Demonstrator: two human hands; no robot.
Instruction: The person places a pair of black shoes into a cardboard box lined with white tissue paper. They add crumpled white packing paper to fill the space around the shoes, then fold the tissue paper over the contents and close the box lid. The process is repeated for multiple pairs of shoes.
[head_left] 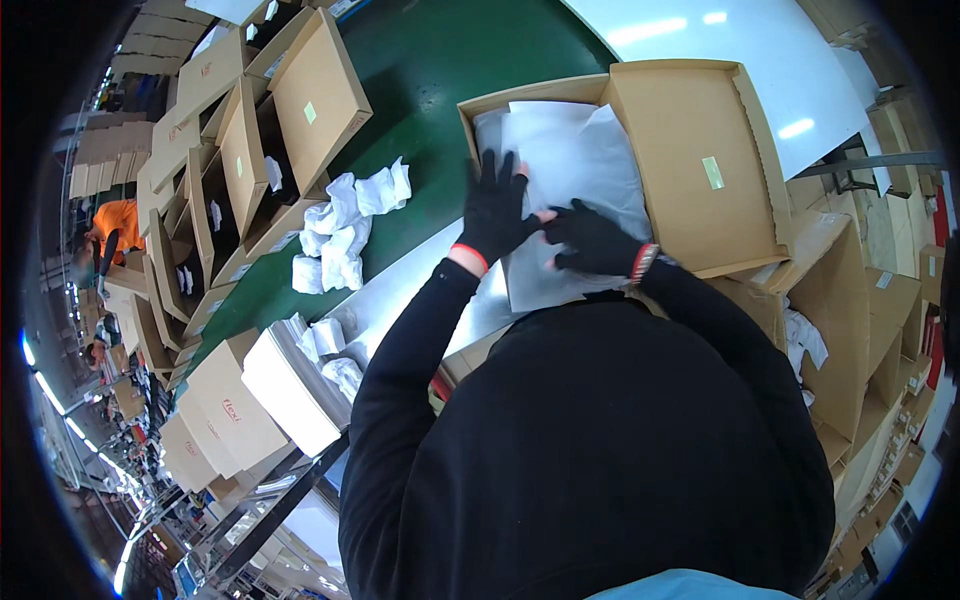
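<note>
A shallow brown cardboard box (560,92) lies open before me, its lid (690,120) folded back to the right with a pale green sticker inside. White tissue paper (575,150) covers the box's contents and drapes over its near edge. My left hand (492,212), in a black glove with bare fingertips, lies flat with spread fingers along the paper's left side. Over the paper's near middle is my right hand (595,238), gloved alike, its fingers apart and pointing left. The two hands nearly meet at the thumb. What lies beneath the paper is hidden.
White crumpled paper bundles (345,225) sit on the green belt (440,60) to the left. Open boxes (315,90) line its far side. Nearer stand a stack of white sheets (285,390) and closed boxes (220,410). A large carton (845,330) holds paper at right. A person in orange (118,222) works far left.
</note>
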